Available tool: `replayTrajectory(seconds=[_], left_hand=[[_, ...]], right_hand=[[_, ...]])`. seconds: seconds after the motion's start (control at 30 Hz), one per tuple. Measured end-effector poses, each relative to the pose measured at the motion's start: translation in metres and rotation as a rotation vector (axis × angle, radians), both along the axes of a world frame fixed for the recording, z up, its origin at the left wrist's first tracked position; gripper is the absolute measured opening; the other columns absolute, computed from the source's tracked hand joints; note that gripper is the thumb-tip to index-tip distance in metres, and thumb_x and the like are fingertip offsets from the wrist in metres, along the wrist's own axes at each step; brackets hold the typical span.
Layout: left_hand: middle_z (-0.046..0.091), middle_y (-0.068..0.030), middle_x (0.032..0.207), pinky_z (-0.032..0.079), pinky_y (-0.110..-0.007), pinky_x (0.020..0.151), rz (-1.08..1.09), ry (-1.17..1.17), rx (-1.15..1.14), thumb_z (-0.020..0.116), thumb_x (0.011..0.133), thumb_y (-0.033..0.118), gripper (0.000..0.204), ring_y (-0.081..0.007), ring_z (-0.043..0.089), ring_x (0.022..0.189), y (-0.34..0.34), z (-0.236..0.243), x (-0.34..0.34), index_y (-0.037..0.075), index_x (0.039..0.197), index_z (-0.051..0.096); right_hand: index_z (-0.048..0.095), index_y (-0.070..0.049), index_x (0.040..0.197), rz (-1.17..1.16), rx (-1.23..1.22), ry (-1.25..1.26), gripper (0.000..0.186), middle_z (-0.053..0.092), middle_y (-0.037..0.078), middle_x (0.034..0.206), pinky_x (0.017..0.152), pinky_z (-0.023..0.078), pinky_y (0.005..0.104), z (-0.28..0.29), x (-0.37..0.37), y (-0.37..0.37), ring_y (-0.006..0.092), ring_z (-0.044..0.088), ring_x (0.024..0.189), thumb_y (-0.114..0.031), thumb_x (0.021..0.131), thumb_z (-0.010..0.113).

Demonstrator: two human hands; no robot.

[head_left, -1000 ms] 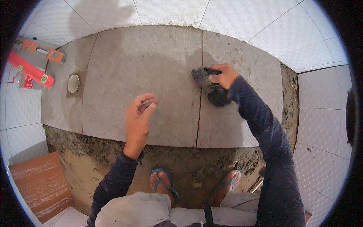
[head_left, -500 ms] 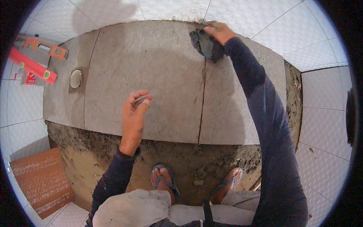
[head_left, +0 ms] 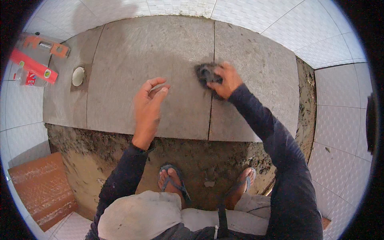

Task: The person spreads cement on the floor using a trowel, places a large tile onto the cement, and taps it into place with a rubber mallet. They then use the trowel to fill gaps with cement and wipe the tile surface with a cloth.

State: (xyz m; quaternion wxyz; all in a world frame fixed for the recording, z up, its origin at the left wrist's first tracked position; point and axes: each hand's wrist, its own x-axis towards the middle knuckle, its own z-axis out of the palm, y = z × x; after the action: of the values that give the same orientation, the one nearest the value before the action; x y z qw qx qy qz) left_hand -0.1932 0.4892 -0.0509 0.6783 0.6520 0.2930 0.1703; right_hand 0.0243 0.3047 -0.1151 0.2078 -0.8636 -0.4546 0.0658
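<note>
My right hand grips a dark, wet-looking cloth. The cloth is bunched up and blurred by motion, resting on the joint between two large grey floor tiles. My left hand hovers over the middle grey tile, its fingers curled toward the thumb. Something thin and pale seems to sit between those fingertips, too small to name. A dark line of open joint runs from below the cloth to the tiles' near edge.
Bare muddy ground lies along the near tile edge, under my sandalled feet. A round drain pipe pokes through the left tile. Beside it are an orange spirit level, a red bar and a plastic bottle. A brown tile lies front left.
My right hand has drawn the cloth nearer along the joint, away from the far wall. My left hand has shifted slightly forward and right. The view has tilted a little.
</note>
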Motion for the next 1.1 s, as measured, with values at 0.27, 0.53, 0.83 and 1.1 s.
replayTrajectory(seconds=[0.27,0.53,0.83,1.1], left_hand=[[0.065,-0.0097,0.114,0.047,-0.032,0.092,-0.001,0.008,-0.032,0.060,0.091,0.013,0.032,-0.0205,0.062,0.111,-0.014,-0.003,0.000,0.001,0.121,0.060],[0.064,-0.0106,0.116,0.046,-0.031,0.093,0.001,0.037,0.007,0.058,0.093,0.017,0.032,-0.0190,0.061,0.111,-0.010,-0.007,-0.001,0.002,0.122,0.058],[0.060,-0.0104,0.122,0.047,-0.033,0.093,0.007,-0.014,-0.005,0.060,0.093,0.020,0.037,-0.0215,0.061,0.114,-0.004,-0.016,-0.002,0.000,0.124,0.057],[0.060,-0.0101,0.122,0.047,-0.032,0.092,0.018,-0.022,-0.005,0.060,0.092,0.017,0.034,-0.0204,0.061,0.111,-0.005,-0.014,0.004,0.000,0.121,0.059]], right_hand=[[0.068,-0.004,0.118,0.088,-0.150,0.927,0.055,0.068,0.017,0.107,0.089,0.048,0.0378,0.061,0.044,-0.011,0.0257,0.064,0.097,-0.045,0.083,0.072],[0.060,-0.007,0.130,-0.030,-0.205,-0.216,0.061,0.055,0.020,0.136,0.106,0.043,0.0438,0.025,0.098,0.063,0.0387,0.052,0.123,-0.048,0.085,0.069],[0.064,-0.014,0.110,0.138,-0.227,-0.188,0.036,0.059,0.013,0.113,0.083,0.053,0.0488,0.004,-0.046,-0.020,0.0405,0.054,0.102,-0.017,0.074,0.067],[0.070,-0.001,0.095,0.441,-0.451,0.827,0.030,0.071,0.015,0.094,0.084,0.053,0.0379,0.071,-0.075,-0.079,0.0286,0.068,0.090,-0.008,0.065,0.069]])
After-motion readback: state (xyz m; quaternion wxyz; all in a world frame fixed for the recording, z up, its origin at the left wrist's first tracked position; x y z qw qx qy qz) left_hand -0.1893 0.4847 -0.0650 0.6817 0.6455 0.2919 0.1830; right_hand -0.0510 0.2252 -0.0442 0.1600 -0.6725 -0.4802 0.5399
